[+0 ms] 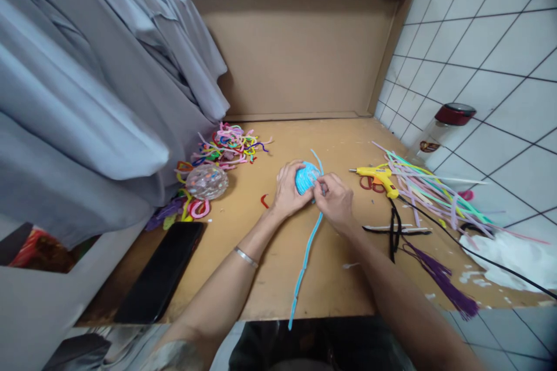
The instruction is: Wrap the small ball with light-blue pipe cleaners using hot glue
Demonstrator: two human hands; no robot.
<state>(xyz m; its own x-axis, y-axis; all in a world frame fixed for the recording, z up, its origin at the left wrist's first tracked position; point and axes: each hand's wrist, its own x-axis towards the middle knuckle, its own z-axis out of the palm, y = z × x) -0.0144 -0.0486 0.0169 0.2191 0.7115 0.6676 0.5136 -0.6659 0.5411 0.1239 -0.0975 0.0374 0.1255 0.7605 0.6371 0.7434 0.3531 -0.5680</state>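
In the middle of the table, a round coil of light-blue pipe cleaner (304,178) rests in my left hand (289,188), whose fingers curl round its left side. My right hand (334,200) pinches at the coil's right edge, with thumb and forefinger pressed together where the blue strand meets the coil. One loose blue pipe cleaner (304,266) trails from under the hands down past the table's front edge. A shorter blue end sticks up beyond the coil. My fingers partly hide what they pinch.
To the right lie a yellow glue gun (378,177) with a black cord, loose pipe cleaners (430,185), a purple tassel (439,275) and a clear red-lidded jar (441,133). On the left are a pipe-cleaner pile (230,142), a clear bowl (206,181) and a black phone (162,272).
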